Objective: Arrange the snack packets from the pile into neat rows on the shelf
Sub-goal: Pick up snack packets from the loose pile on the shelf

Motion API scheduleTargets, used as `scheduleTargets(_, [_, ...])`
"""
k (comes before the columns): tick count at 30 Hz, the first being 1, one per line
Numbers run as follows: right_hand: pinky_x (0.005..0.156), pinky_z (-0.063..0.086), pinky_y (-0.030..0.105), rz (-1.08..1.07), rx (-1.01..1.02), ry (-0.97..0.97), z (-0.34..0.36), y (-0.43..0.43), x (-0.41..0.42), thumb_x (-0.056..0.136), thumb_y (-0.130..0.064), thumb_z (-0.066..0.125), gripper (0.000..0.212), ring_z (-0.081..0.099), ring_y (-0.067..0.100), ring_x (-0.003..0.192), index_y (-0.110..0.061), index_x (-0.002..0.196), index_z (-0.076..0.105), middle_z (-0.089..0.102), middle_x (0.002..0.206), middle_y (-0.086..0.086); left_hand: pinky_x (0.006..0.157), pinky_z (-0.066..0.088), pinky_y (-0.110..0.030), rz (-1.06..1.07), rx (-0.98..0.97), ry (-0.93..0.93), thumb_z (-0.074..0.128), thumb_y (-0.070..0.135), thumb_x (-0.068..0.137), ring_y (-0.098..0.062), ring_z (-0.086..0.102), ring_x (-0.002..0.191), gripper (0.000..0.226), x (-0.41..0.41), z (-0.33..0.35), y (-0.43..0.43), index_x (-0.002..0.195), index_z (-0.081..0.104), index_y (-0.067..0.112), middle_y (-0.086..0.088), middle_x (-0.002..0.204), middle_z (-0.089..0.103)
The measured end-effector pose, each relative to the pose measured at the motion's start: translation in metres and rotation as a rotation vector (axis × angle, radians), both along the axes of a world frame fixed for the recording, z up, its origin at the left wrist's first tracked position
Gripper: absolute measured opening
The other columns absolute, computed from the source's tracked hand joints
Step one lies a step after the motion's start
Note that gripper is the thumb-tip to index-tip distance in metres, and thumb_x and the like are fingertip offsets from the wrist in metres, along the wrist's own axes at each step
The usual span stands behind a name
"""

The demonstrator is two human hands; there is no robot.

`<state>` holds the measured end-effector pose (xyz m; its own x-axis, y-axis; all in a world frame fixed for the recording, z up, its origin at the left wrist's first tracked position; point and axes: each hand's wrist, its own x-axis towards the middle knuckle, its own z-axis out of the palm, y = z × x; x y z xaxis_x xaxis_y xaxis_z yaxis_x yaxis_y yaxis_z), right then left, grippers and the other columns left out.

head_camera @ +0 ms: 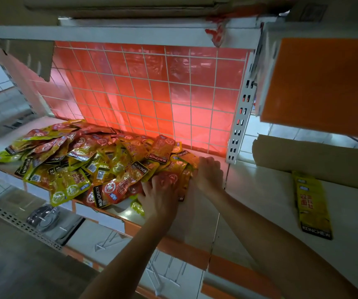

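Observation:
A loose pile of yellow and orange snack packets [81, 160] marked KONCHEW covers the left and middle of the white shelf [197, 216]. My left hand [159, 196] lies palm down on the packets at the pile's right front edge. My right hand [208, 171] presses against the right side of a small stack of packets [180, 169] that sits between the two hands. Whether the fingers grip a packet is hidden. One yellow packet [313, 205] lies alone on the shelf far to the right.
A white wire grid [152, 89] with red sheeting behind it forms the shelf's back. A perforated upright post [240, 117] stands at the right. A brown cardboard roll [316, 160] and an orange box [322, 85] sit at the right. Another shelf board hangs overhead.

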<state>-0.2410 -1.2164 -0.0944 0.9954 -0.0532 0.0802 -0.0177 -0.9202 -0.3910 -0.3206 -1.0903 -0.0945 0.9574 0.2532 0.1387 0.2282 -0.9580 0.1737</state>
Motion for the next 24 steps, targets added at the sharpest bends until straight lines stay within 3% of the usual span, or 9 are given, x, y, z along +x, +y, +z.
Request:
scheduleTargets(3, [0.087,0.040,0.039,-0.005,-0.017,-0.039,-0.001,-0.007,-0.007,0.092,-0.015,0.046,0.029,0.043,0.033,0.115,-0.013,0.119,0.055,0.049,0.122,0.011,0.090,0.037,-0.041,-0.026,-0.015,-0.019,0.035,0.050,0.097,-0.032,0.042,0.114,0.038,-0.004,0.000,-0.008,0.133,0.043,0.040,-0.003,0.132,0.042])
scheduleTargets(6, [0.085,0.042,0.039,0.018,0.039,-0.067,0.000,-0.014,-0.017,0.090,-0.015,0.046,0.034,0.046,0.034,0.112,-0.015,0.123,0.055,0.052,0.120,0.012,0.087,0.039,-0.038,-0.046,-0.008,-0.038,0.037,0.053,0.095,-0.031,0.046,0.111,0.048,-0.005,0.001,-0.014,0.140,0.033,0.039,-0.007,0.127,0.047])
scheduleTargets(11, [0.075,0.038,0.031,-0.059,0.413,-0.113,0.014,-0.033,-0.032,0.088,-0.023,0.047,0.034,0.057,0.033,0.107,-0.016,0.120,0.057,0.065,0.113,0.012,0.090,0.042,-0.040,-0.099,-0.154,-0.089,0.043,0.056,0.091,-0.032,0.047,0.115,0.057,-0.005,0.009,-0.033,0.141,0.036,0.031,-0.009,0.126,0.051])
scheduleTargets(15, [0.081,0.038,0.026,-0.072,0.674,-0.126,0.021,-0.055,-0.043,0.094,-0.017,0.050,0.031,0.057,0.028,0.110,-0.016,0.125,0.056,0.063,0.120,0.012,0.089,0.045,-0.043,-0.129,-0.274,-0.162,0.051,0.055,0.088,-0.034,0.049,0.113,0.053,0.001,0.021,-0.051,0.134,0.047,0.028,-0.010,0.124,0.055])
scheduleTargets(20, [0.085,0.054,0.041,-0.085,0.887,-0.140,0.028,-0.096,-0.055,0.093,-0.014,0.054,0.030,0.060,0.024,0.104,-0.015,0.124,0.056,0.059,0.117,0.007,0.085,0.047,-0.045,-0.202,-0.582,-0.237,0.062,0.032,0.086,-0.035,0.053,0.106,0.045,0.010,0.030,-0.079,0.125,0.051,0.012,-0.017,0.113,0.060])
scheduleTargets(24, [0.064,0.059,0.038,-0.068,1.059,-0.083,0.036,-0.131,-0.070,0.092,-0.011,0.053,0.036,0.058,0.015,0.089,-0.034,0.119,0.057,0.052,0.107,0.003,0.080,0.045,-0.039,-0.340,-0.647,-0.278,0.062,0.015,0.084,-0.034,0.056,0.098,0.039,0.010,0.031,-0.105,0.122,0.056,0.009,-0.016,0.105,0.062])
